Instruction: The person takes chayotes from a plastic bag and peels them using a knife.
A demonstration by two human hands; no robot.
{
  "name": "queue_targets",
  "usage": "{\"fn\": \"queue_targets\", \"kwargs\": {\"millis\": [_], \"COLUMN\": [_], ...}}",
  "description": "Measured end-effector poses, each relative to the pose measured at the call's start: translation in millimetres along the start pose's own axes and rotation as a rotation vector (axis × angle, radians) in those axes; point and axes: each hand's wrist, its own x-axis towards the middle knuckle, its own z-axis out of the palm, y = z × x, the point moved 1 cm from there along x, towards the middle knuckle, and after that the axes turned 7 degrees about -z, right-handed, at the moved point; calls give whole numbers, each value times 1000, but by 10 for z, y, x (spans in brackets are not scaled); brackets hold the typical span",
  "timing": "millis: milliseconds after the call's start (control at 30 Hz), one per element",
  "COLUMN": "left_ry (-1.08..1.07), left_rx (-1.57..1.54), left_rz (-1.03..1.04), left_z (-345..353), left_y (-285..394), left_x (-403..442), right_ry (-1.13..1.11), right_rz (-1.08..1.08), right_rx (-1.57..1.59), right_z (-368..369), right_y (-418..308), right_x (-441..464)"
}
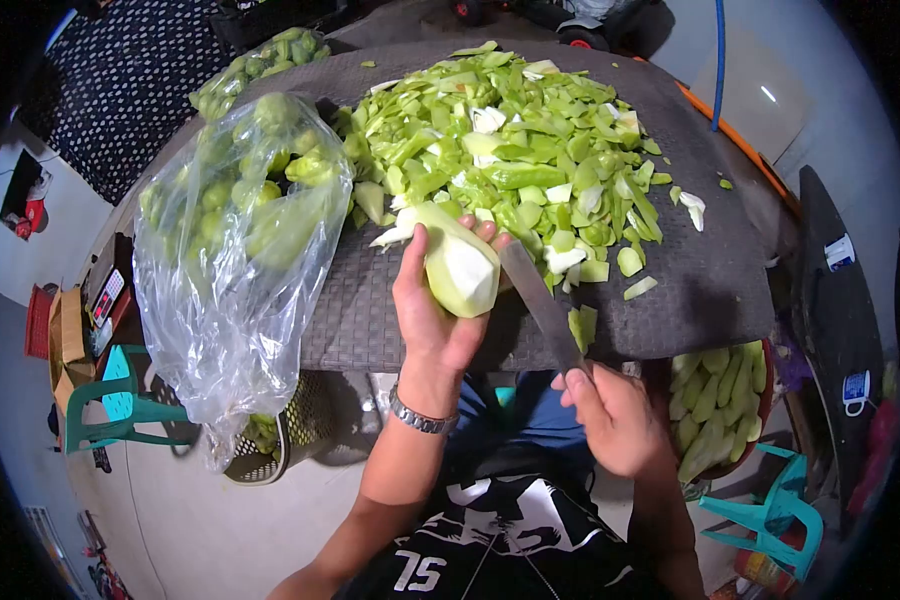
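Note:
A pale green, partly peeled vegetable (460, 265) rests in my left hand (430, 305), its fingers wrapped around it above the table's near edge. My right hand (610, 415) is closed on the handle of a knife (542, 305). The blade points up and left, its tip close to the fingertips of my left hand. A wide heap of green peelings (520, 150) covers the middle of the dark woven table (710, 270). Left of the heap lies a clear plastic bag (240, 230) with green vegetables in it.
A second bag of vegetables (270, 65) lies at the back left. Below the table stand a basket (305, 430) at left and a container of long peeled vegetables (715, 400) at right. Green stools stand at left (120, 400) and right (775, 510).

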Motion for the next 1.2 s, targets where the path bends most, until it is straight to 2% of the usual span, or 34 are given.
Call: {"fn": "queue_targets", "kwargs": {"millis": [67, 200, 300, 567, 867, 967, 1200], "left_ry": [-4, 8, -41, -71, -5, -7, 39], "left_rx": [-11, -1, -1, 46, 123, 220, 146], "left_rz": [-12, -9, 0, 37, 78, 156, 283], "left_z": [61, 142, 154, 191, 239, 250, 246], "left_y": [-46, -71, -57, -63, -87, -164, -444], "left_x": [-32, -41, -59, -78, -134, -171, -310], "right_ry": [43, 2, 61, 91, 112, 122, 148], "right_rz": [-126, -18, -151, -152, -132, -140, -174], "right_rx": [54, -117, -163, -145, -167, -264, -451], "right_z": [90, 123, 137, 211, 222, 228, 293], "right_y": [-55, -259, -252, -190, -134, -112, -103], "right_x": [-22, -26, -17, -10, 48, 102, 250]}}
